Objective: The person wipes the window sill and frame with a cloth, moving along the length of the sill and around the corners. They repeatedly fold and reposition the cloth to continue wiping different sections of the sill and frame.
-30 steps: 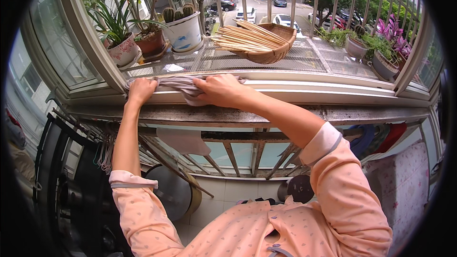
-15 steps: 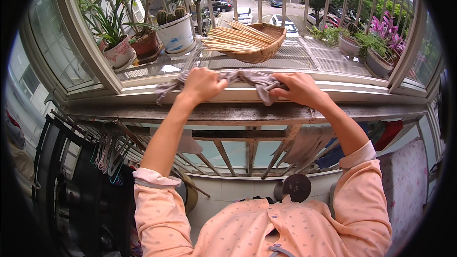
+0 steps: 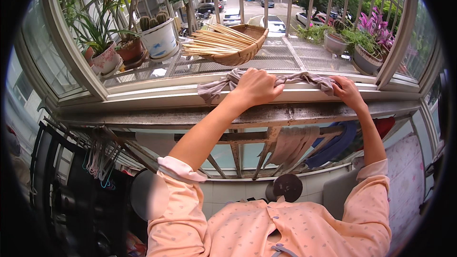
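Observation:
A crumpled greyish-mauve rag (image 3: 215, 88) stretches along the white window sill track (image 3: 162, 96). My left hand (image 3: 257, 87) is closed in a fist over the rag, pressing it to the frame, with loose cloth sticking out on its left. Farther right, my right hand (image 3: 348, 90) grips the other end of the cloth, fingers curled at the frame's edge. Between the two hands the rag runs twisted along the track. Just beyond it, on a mesh ledge (image 3: 290, 62), rests a woven bamboo basket (image 3: 243, 57) with a bundle of thin wooden sticks (image 3: 214, 42).
Potted plants stand left on the ledge, including a white pot of cacti (image 3: 159, 38); more pots (image 3: 369, 59) are at right. Metal bars (image 3: 288, 4) close off the outside. Below the sill are a worn wooden beam (image 3: 190, 114), hanging cloths (image 3: 295, 145) and hangers (image 3: 99, 159).
Both hands have slid to the right along the sill, taking the rag with them. The view has shifted slightly, so the basket and pots appear farther left.

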`<state>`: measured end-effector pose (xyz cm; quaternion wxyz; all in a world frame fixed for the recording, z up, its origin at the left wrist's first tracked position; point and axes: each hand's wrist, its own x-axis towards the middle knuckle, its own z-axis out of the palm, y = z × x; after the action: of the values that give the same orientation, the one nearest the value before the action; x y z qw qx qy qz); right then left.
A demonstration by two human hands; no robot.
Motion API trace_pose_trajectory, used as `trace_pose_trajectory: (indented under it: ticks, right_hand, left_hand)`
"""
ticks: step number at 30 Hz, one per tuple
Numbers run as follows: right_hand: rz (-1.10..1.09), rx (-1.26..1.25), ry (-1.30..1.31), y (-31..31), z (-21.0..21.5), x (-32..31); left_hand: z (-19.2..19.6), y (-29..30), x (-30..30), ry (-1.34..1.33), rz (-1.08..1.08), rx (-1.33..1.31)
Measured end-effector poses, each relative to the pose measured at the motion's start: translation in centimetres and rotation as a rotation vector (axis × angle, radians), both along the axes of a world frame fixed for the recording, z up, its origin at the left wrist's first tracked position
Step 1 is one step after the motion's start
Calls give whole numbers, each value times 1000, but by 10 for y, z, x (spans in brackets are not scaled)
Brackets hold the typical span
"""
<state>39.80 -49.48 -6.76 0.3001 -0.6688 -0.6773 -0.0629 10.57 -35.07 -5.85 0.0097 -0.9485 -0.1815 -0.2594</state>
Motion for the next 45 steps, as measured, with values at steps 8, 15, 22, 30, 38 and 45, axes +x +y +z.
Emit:
trace_pose_trajectory:
  ticks: [8,15,22,30,38,45]
  right_hand:
    - [-27,-72,-164,35,0,-23]
    - [234,-154,-171,79,3,-122]
    - [442,-262,-333,145,12,-271]
    - [655,-50,-315,194,-3,-401]
    - [654,-86,-257,201,-3,-415]
    - [563,29,-236,203,-6,-414]
  left_hand:
    - [-3,20,-33,-100,61,217]
    - [-9,77,-146,35,316,244]
    - [-12,124,-307,-100,660,104]
    - [-10,142,-405,-38,987,113]
    - [-3,161,-405,64,993,117]
    - [-1,151,-384,139,1028,26]
